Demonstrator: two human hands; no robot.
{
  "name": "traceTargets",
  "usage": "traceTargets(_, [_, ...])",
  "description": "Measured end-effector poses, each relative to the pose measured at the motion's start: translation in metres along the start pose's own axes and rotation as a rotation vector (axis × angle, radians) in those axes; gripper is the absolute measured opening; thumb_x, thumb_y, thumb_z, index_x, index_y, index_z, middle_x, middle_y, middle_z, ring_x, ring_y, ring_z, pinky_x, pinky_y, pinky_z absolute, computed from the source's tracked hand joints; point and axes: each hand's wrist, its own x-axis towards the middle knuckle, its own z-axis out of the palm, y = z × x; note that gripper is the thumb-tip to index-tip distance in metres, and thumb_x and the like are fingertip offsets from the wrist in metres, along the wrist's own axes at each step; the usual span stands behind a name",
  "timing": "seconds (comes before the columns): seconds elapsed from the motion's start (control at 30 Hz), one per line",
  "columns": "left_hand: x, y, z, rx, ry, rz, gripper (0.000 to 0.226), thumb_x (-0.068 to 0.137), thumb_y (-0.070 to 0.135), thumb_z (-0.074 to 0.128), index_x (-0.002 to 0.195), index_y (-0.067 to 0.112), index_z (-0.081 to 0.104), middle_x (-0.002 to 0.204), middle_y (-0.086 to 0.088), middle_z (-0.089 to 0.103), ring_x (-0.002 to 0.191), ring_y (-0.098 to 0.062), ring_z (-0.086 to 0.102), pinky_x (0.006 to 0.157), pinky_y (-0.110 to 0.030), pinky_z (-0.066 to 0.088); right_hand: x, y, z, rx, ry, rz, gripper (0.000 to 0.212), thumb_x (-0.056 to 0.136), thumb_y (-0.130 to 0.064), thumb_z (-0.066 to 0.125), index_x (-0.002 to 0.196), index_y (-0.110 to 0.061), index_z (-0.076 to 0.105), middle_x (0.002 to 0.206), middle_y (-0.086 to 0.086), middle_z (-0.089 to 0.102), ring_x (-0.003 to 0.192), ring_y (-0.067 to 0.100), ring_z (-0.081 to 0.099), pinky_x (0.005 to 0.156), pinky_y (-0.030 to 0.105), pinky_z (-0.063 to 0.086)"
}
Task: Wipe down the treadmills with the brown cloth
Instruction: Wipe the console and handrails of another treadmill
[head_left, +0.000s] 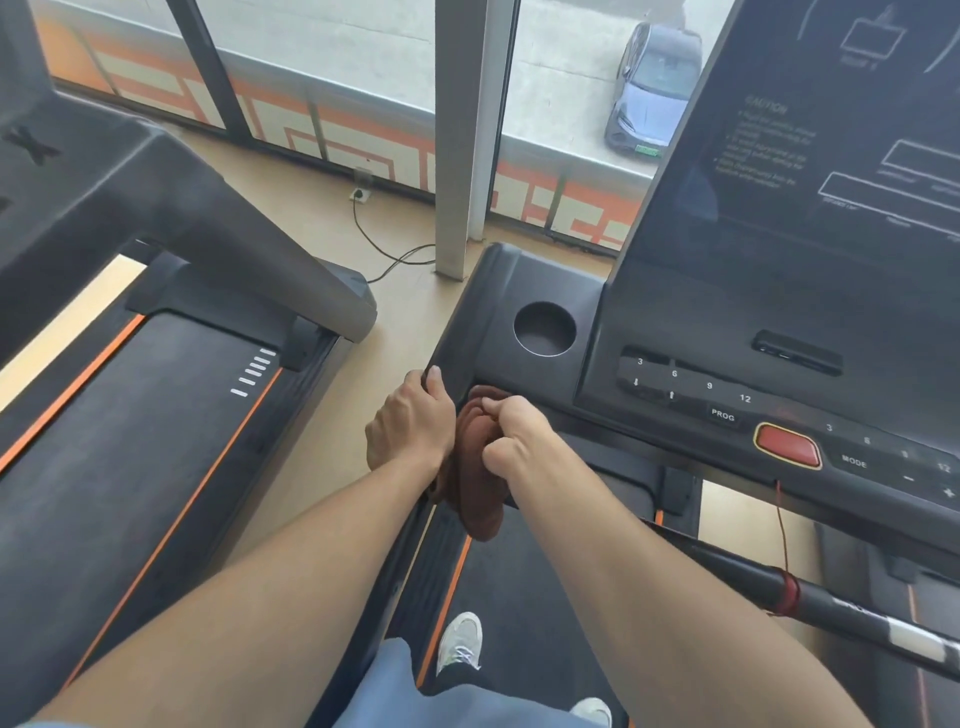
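I stand on a black treadmill (524, 280) whose console fills the right half of the view. My left hand (410, 423) grips the left edge of that console, fingers curled over it. Right beside it, my right hand (511, 434) grips the bunched brown cloth (475, 467) against the console's near left corner, and the cloth's loose end hangs down below both hands. A second black treadmill (156, 415) with orange stripes stands to the left across a strip of floor.
The console has a round cup holder (544, 328), number buttons, a red stop button (787, 446) and a dark screen (831, 156). A red safety cord (784, 540) runs to the right handlebar. A floor socket with a cable (374, 234) and a grey pillar (467, 135) stand ahead by the window.
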Motion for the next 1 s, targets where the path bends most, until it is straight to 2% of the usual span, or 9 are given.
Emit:
traceTargets(0.07, [0.000,0.000,0.000,0.000,-0.001,-0.008,0.052,0.108,0.049,0.022,0.130,0.020,0.059,0.126,-0.016,0.067,0.115,-0.041,0.060,0.093,-0.045,0.042,-0.021,0.004,-0.003,-0.008,-0.037,-0.053,0.032,0.101,0.006,0.050,0.080,-0.006,0.071,0.055,0.007,0.058,0.039,0.012,0.048,0.039,0.017,0.040])
traceTargets(0.3, [-0.001,-0.005,0.002,-0.169,0.084,0.048,0.045,0.108,0.044,0.029,0.143,0.027,0.053,0.141,-0.004,0.061,0.128,-0.032,0.053,0.100,-0.045,0.041,-0.061,0.020,-0.053,-0.795,-0.237,-0.819,0.034,0.101,-0.008,0.053,0.118,-0.034,0.069,0.114,-0.012,0.075,0.109,0.008,0.067,0.094,0.023,0.046])
traceTargets(0.4, [-0.007,-0.010,0.001,-0.305,0.184,0.168,0.039,0.108,0.038,0.034,0.132,0.023,0.061,0.134,-0.001,0.064,0.125,-0.026,0.052,0.099,-0.042,0.041,-0.052,0.029,-0.072,-1.585,-0.349,-0.891,0.074,0.097,-0.040,0.060,0.160,-0.024,0.025,0.163,0.004,0.038,0.150,0.022,0.033,0.122,0.042,0.026])
traceTargets(0.47, [-0.010,-0.015,0.002,-0.330,0.194,0.227,0.035,0.107,0.040,0.037,0.115,0.019,0.064,0.123,-0.003,0.066,0.120,-0.027,0.053,0.099,-0.042,0.041,-0.047,0.037,-0.082,-1.807,-0.389,-0.927,0.107,0.087,-0.059,0.068,0.165,-0.018,0.006,0.172,0.005,0.011,0.159,0.023,0.007,0.129,0.046,0.008])
traceTargets(0.57, [-0.018,-0.024,0.006,-0.143,0.173,0.423,0.038,0.103,0.047,0.046,0.089,0.017,0.064,0.131,-0.004,0.064,0.128,-0.027,0.049,0.106,-0.042,0.035,-0.051,0.034,-0.097,-1.545,-0.460,-0.945,0.088,0.088,-0.047,0.074,0.160,-0.023,0.028,0.161,0.001,0.038,0.148,0.023,0.032,0.122,0.034,0.025])
traceTargets(0.67, [-0.027,-0.032,0.012,0.123,0.196,0.566,0.051,0.099,0.058,0.044,0.083,0.017,0.069,0.147,-0.007,0.055,0.145,-0.027,0.036,0.115,-0.046,0.028,-0.056,0.031,-0.114,-1.350,-0.267,-0.954,0.046,0.104,-0.034,0.057,0.148,-0.021,0.053,0.146,0.000,0.057,0.139,0.018,0.043,0.111,0.020,0.024])
traceTargets(0.8, [-0.041,-0.036,0.014,0.261,0.184,0.647,0.064,0.095,0.067,0.043,0.093,0.012,0.075,0.156,-0.010,0.045,0.152,-0.027,0.024,0.125,-0.049,0.020,-0.048,0.035,-0.127,-1.570,0.129,-0.982,0.050,0.106,-0.051,0.042,0.138,-0.017,0.061,0.138,0.004,0.063,0.138,0.026,0.044,0.123,0.040,0.020])
traceTargets(0.9, [-0.052,-0.036,0.017,0.249,0.186,0.636,0.048,0.096,0.051,0.053,0.098,0.008,0.074,0.157,-0.010,0.044,0.154,-0.028,0.018,0.127,-0.048,0.014,-0.049,0.037,-0.122,-1.566,0.075,-0.919,0.053,0.101,-0.060,0.047,0.135,-0.023,0.064,0.128,0.002,0.067,0.131,0.023,0.048,0.125,0.042,0.017])
traceTargets(1.0, [-0.071,-0.035,0.027,0.129,0.215,0.635,0.041,0.099,0.037,0.047,0.098,0.005,0.073,0.144,-0.007,0.058,0.151,-0.028,0.027,0.128,-0.044,0.010,-0.058,0.039,-0.115,-1.300,0.025,-0.958,0.029,0.097,-0.037,0.064,0.120,-0.024,0.074,0.113,0.000,0.072,0.120,0.019,0.055,0.127,0.039,0.005])
